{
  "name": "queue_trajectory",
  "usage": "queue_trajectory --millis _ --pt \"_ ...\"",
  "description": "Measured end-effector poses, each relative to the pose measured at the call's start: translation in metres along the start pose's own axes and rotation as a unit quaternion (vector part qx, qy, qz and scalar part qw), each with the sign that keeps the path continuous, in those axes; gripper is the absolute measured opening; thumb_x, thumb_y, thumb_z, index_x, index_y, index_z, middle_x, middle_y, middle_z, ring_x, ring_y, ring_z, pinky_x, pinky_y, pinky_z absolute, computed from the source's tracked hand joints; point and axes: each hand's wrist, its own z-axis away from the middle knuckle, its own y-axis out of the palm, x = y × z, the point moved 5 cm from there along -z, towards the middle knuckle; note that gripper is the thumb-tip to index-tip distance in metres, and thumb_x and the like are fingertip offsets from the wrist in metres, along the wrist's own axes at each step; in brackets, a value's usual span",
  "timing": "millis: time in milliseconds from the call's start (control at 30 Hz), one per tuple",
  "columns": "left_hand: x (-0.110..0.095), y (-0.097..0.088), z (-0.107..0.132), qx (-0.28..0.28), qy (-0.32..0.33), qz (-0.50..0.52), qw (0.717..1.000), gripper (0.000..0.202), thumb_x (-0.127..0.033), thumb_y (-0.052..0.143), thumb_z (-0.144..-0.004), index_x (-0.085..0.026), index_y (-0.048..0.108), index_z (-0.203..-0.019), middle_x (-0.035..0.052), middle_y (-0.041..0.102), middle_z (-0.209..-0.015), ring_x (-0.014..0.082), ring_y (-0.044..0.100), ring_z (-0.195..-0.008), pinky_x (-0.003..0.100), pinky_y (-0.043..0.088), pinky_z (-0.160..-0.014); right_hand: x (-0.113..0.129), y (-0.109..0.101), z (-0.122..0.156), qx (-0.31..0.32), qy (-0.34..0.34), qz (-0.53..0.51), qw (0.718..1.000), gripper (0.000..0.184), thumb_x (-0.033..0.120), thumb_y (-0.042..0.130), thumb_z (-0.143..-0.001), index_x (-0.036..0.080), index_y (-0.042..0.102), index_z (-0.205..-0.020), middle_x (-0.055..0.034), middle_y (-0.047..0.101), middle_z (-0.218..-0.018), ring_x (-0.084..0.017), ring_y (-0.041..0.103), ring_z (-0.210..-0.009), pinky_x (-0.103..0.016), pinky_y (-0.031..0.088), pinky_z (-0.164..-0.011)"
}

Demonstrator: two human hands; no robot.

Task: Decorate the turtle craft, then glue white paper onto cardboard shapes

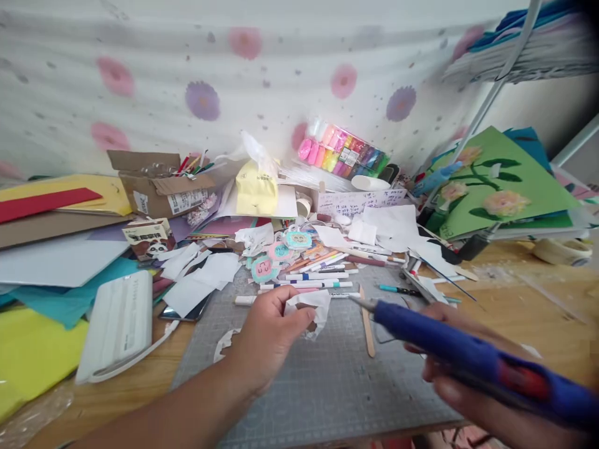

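Over the grey cutting mat (327,386), my left hand (276,324) pinches a crumpled piece of white paper (322,305) with a small brown patch showing by the thumb. My right hand (468,362) grips a blue glue gun (440,343) with a red part on its side. Its metal nozzle points left toward the paper, apart from it. A flat wooden stick (367,327) lies on the mat between the two hands. Torn white paper (227,344) rests left of my left wrist. Several markers (318,275) lie just beyond my left hand.
A white power bank (119,324) with a cable stands at left near coloured sheets (42,349). Behind are a cardboard box (163,187), a pack of coloured clay (344,149) and paper scraps (201,284). At right are a green flower card (505,181) and a tape roll (561,251).
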Motion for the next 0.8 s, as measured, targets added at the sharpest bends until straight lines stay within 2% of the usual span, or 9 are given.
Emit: queue_trajectory --millis 100,200,400,633,800 --pt "0.0 0.0 0.0 0.001 0.002 -0.016 1.0 0.007 -0.026 0.063 -0.072 -0.021 0.066 -0.076 -0.003 0.06 -0.066 0.0124 0.049 -0.063 0.022 0.037 -0.059 0.044 0.022 -0.023 0.099 -0.034 0.0 0.995 0.012 0.037 0.059 -0.078 0.03 0.062 -0.088 -0.0008 0.063 -0.081 -0.017 0.061 -0.068 -0.026 0.053 -0.057" --pt "0.003 0.0 0.0 0.006 -0.004 -0.012 1.0 0.014 -0.028 0.063 -0.074 -0.023 0.067 -0.086 -0.0024 0.062 -0.07 0.0131 0.05 -0.065 0.022 0.038 -0.059 0.062 0.032 -0.036 0.141 -0.058 0.001 0.988 0.007 0.031 0.054 -0.083 0.026 0.058 -0.08 0.0001 0.058 -0.076 -0.014 0.059 -0.067 -0.023 0.052 -0.058" --pt "0.003 -0.002 0.002 0.004 -0.005 -0.022 1.0 0.014 -0.028 0.062 -0.073 -0.023 0.068 -0.085 -0.0032 0.058 -0.065 0.0126 0.047 -0.062 0.022 0.035 -0.056 0.059 0.039 -0.04 0.099 -0.06 -0.01 0.993 0.008 0.027 0.051 -0.082 0.025 0.054 -0.074 0.0008 0.055 -0.072 -0.015 0.056 -0.066 -0.025 0.049 -0.058" --pt "-0.001 -0.001 0.0 0.0 0.002 -0.012 1.0 0.008 -0.028 0.064 -0.071 -0.022 0.067 -0.074 -0.0024 0.059 -0.064 0.0142 0.049 -0.061 0.023 0.036 -0.056 0.061 0.039 -0.04 0.101 -0.042 -0.018 0.994 0.015 0.033 0.051 -0.084 0.025 0.049 -0.072 0.0009 0.051 -0.07 -0.015 0.053 -0.063 -0.028 0.048 -0.06" --pt "0.0 -0.002 0.0 -0.008 -0.003 -0.011 1.0 0.011 -0.028 0.063 -0.07 -0.023 0.068 -0.079 -0.0015 0.062 -0.067 0.0165 0.053 -0.064 0.024 0.038 -0.057 0.057 0.039 -0.037 0.146 -0.041 0.002 0.988 0.013 0.029 0.048 -0.087 0.024 0.048 -0.075 -0.0003 0.052 -0.076 -0.016 0.054 -0.071 -0.028 0.048 -0.064"
